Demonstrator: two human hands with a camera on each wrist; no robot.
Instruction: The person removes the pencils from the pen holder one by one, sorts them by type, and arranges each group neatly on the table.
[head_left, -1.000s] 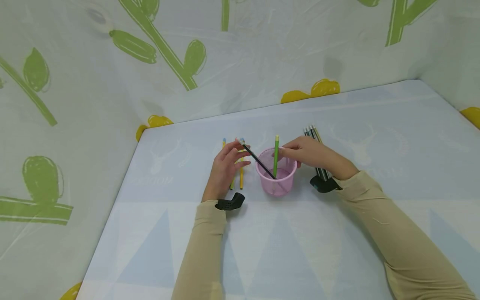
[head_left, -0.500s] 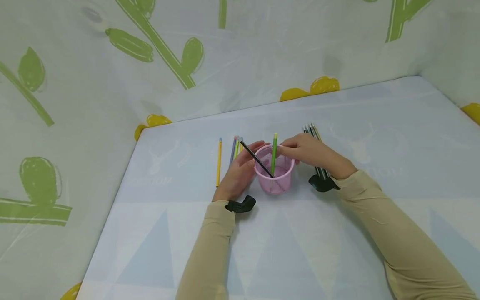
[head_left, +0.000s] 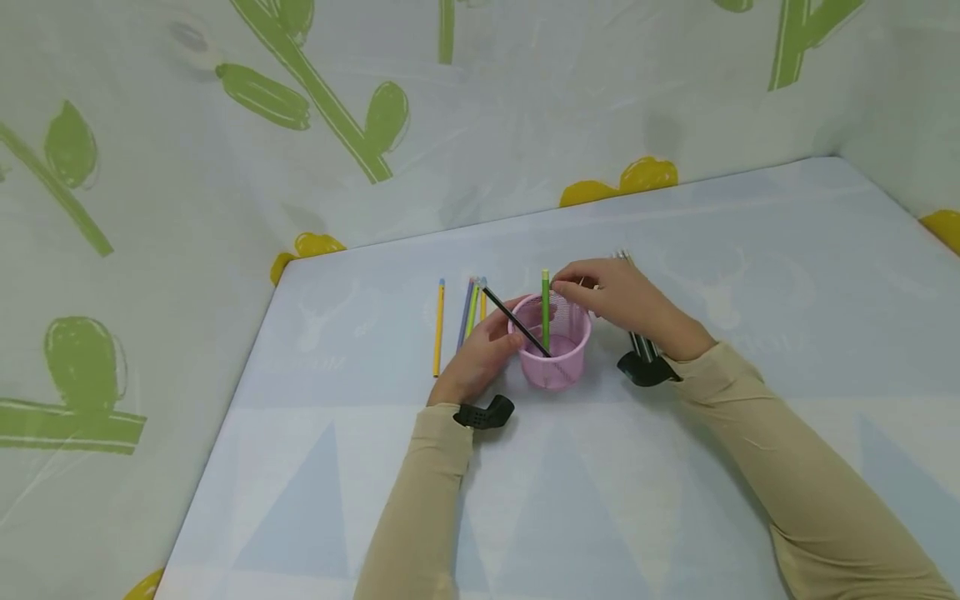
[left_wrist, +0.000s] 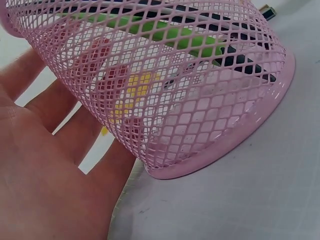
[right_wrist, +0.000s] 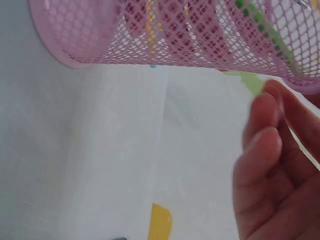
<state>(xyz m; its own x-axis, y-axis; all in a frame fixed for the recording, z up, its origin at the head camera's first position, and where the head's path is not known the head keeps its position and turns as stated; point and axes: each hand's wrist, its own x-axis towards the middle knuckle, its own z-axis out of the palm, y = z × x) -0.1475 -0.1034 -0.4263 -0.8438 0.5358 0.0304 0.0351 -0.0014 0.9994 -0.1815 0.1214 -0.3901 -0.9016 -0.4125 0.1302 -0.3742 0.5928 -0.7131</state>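
Observation:
A pink mesh pen cup (head_left: 553, 371) stands on the table in front of me. Inside it a black pencil (head_left: 510, 312) leans left and a green pencil (head_left: 545, 312) stands nearly upright. My left hand (head_left: 480, 358) grips the cup from the left, thumb on the near side. In the left wrist view its fingers show through the mesh behind the cup (left_wrist: 215, 165). At the far right rim hovers my right hand (head_left: 626, 292), its fingertips close to the green pencil. The right wrist view shows the right hand (right_wrist: 270, 170) with bent fingers beside the cup's top rim.
Left of the cup lie a yellow pencil (head_left: 438, 333), a purple pencil (head_left: 465, 317) and a light green pencil (head_left: 472, 310), with another partly hidden behind the left hand. Several dark pencils (head_left: 643, 346) lie under the right wrist. A patterned wall (head_left: 495, 125) rises behind the table.
My left hand has moved right, from over the loose pencils to the side of the cup, and now grips it. The right hand has risen slightly from inside the rim.

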